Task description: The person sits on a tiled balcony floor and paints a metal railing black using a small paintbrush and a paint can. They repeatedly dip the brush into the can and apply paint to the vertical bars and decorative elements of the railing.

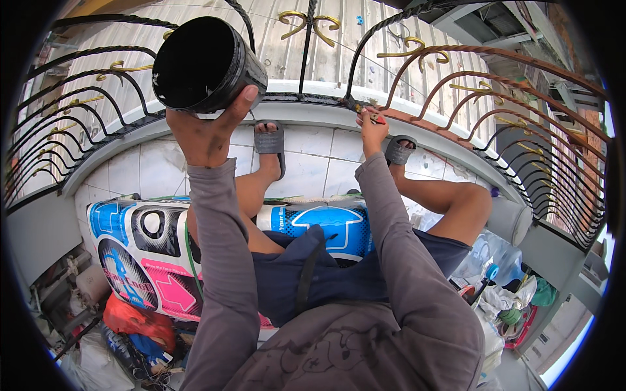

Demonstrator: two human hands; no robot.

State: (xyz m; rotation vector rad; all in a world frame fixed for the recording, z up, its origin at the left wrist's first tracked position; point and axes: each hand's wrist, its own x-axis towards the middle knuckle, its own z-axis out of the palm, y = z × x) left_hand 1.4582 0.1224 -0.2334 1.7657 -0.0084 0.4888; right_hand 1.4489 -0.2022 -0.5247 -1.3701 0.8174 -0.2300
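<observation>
My left hand [212,133] is wrapped round a black tub [244,72], raised and tilted so its dark inside shows. Wet-looking black streaks mark its inner wall. In my right hand [373,135] is a paintbrush [378,118] with a red and black handle. The brush's tip meets the bottom bar of a curved metal railing [302,96]. Left of the brush that bar is black; to the right, it and its bent bars [424,124] are reddish brown. Gold scroll ornaments [310,25] sit between the bars.
I sit on a rolled mat [173,260] printed with arrows, my sandalled feet on white floor tiles [306,173]. Clear plastic bottles [486,257] and bags lie at the right. A red cloth [140,322] and clutter lie at lower left. A corrugated roof [280,55] spreads beyond the railing.
</observation>
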